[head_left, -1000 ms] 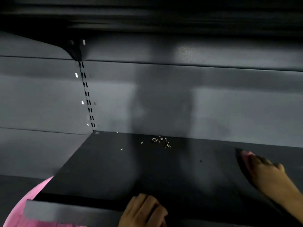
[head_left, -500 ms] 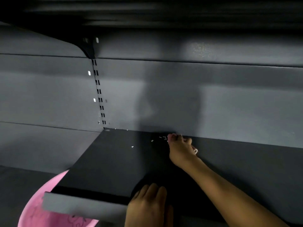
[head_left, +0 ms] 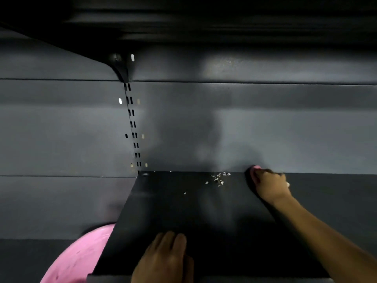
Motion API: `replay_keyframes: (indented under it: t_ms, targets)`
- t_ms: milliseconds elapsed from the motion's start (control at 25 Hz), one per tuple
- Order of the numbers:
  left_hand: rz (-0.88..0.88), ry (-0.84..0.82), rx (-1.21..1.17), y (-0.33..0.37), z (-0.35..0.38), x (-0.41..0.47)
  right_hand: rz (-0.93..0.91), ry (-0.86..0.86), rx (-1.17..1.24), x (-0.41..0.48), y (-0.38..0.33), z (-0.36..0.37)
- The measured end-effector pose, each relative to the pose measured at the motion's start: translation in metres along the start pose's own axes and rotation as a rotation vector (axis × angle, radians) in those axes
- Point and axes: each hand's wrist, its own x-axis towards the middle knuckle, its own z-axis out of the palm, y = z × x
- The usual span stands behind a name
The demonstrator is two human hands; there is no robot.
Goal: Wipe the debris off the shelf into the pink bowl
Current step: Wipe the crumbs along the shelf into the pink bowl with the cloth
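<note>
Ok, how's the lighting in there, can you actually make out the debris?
Head view: dim overall, with a broad soft shadow on the back wall. The pale debris stands out against the dark shelf; the right hand is slightly blurred, and the pink bowl is cut off.

Dim light throughout. Grey panelled back wall (head_left: 265, 123), crossed by horizontal seams. Slotted upright (head_left: 133, 129) running down the wall below a dark bracket (head_left: 120, 66). Black overhanging shelf (head_left: 183, 17) above.
</note>
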Motion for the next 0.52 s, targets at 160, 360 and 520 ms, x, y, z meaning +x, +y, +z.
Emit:
replay_keyframes:
  t_ms: [160,360,520]
  targets:
    - [0.010,0.006,-0.032,0.000,0.006,-0.003,-0.159,0.040,0.043,-0.007,-0.071,0.010]
    - [0.046,-0.019,-0.054,-0.005,0.003,-0.011,-0.361,-0.074,0.179,-0.023,-0.116,0.007]
    - [0.032,-0.004,-0.084,-0.005,0.002,-0.012,-0.273,0.074,0.474,-0.033,-0.089,-0.020]
